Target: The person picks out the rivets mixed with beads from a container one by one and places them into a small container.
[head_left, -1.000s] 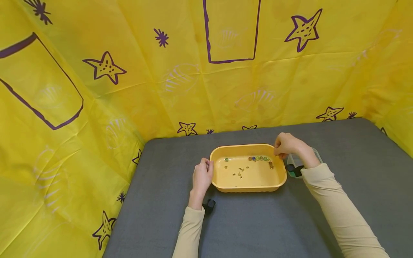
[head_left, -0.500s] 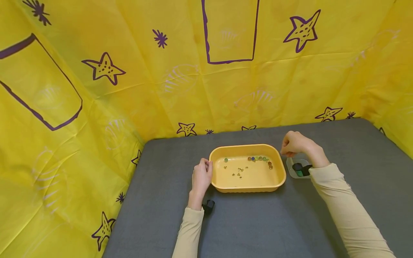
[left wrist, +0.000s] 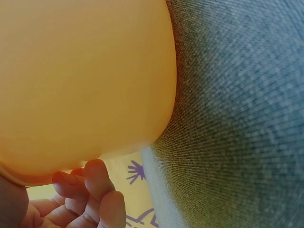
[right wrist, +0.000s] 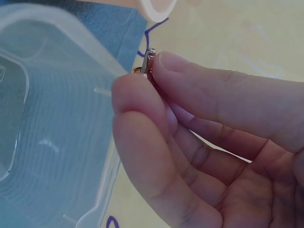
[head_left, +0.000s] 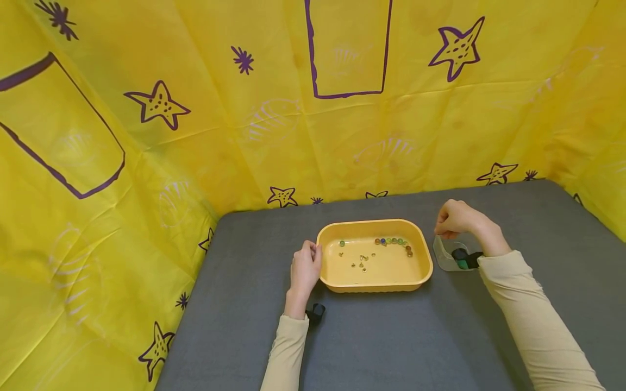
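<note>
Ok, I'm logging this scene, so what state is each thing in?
Tray, upright, open
Marbles, mostly lining the tray's far right corner, one apart
Metal bits, scattered loose in the tray
Left hand, holding the tray's rim
Right hand, pinching
Metal piece, pinched
Clear tub, upright, open
Yellow cloth, hanging, creased

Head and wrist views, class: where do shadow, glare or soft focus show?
Head view: a faint shadow on the grey table beside the right sleeve, a pale sheen inside the yellow tray; left wrist view: the table is darker near the tray; right wrist view: small white glints on the clear container, the pinched metal piece fairly crisp, the backdrop softer.
</note>
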